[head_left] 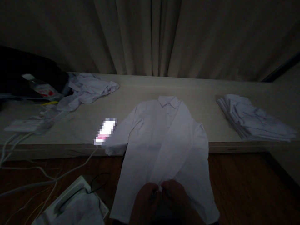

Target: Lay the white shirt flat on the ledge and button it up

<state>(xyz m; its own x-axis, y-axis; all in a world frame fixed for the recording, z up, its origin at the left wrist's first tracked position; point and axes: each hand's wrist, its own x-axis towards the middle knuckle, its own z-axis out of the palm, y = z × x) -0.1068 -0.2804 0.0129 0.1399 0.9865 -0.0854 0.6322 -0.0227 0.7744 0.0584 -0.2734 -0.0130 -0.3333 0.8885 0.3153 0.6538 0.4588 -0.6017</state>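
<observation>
A white collared shirt [164, 137] lies front up on a pale table [145, 90], its lower half hanging over the front edge toward me. My left hand [146, 200] and my right hand [173, 197] meet at the shirt's bottom hem in the middle, fingers pinched on the fabric where the two front panels join. The room is dark, so finer detail at the fingertips is hard to make out.
A crumpled white garment [86, 89] lies at the back left, a stack of folded white shirts [253, 117] at the right. A lit phone [105, 131] rests left of the shirt. Cables [28, 175], a bottle [39, 87] and a white case [72, 203] sit at left. Curtains behind.
</observation>
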